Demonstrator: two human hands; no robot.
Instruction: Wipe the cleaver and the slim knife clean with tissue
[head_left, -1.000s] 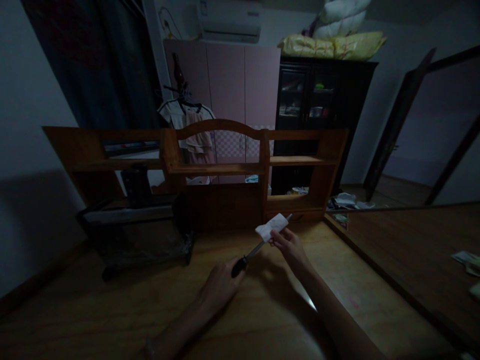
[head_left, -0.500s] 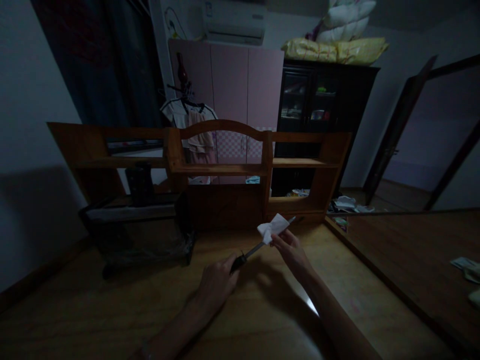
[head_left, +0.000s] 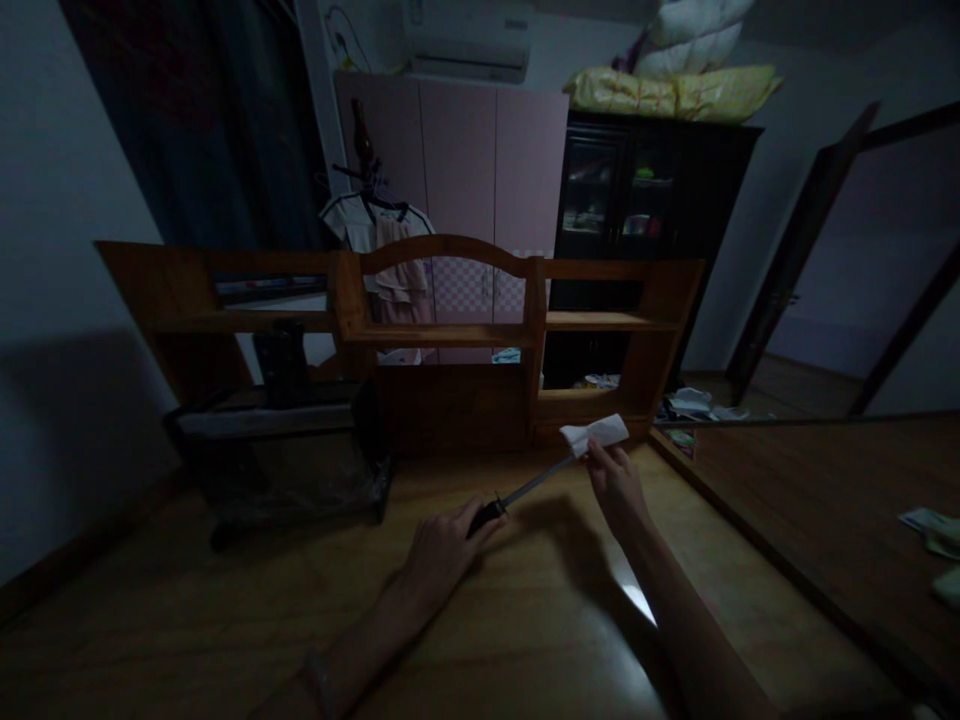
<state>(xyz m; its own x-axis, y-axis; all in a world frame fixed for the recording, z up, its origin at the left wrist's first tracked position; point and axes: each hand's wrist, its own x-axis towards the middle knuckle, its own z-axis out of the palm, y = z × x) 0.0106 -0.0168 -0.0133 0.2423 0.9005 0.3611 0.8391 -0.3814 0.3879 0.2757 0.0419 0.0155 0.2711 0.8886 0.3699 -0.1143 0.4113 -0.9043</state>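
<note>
My left hand (head_left: 442, 550) is closed round the black handle (head_left: 486, 517) of a long tool with a small crossguard. Its narrow grey metal shaft (head_left: 536, 482) slants up to the right; whether it is a knife or a honing steel I cannot tell. My right hand (head_left: 616, 478) pinches a white tissue (head_left: 598, 434) at the shaft's far end. The tissue hides the tip. Both hands are above the light wooden desktop (head_left: 480, 620), and a bracelet shows on my left wrist.
A wooden shelf unit (head_left: 442, 340) spans the desk's back. A dark, glass-sided tank-like box (head_left: 277, 460) stands at left, with a black object (head_left: 281, 362) on top. Beyond are a pink wardrobe (head_left: 457, 170) and a black cabinet (head_left: 697, 190). A raised wooden edge (head_left: 757, 545) runs along the right.
My right hand and the tissue have slid outward along the shaft, up and to the right. The tip that showed past the tissue is now covered. My left hand has shifted slightly right, still gripping the handle.
</note>
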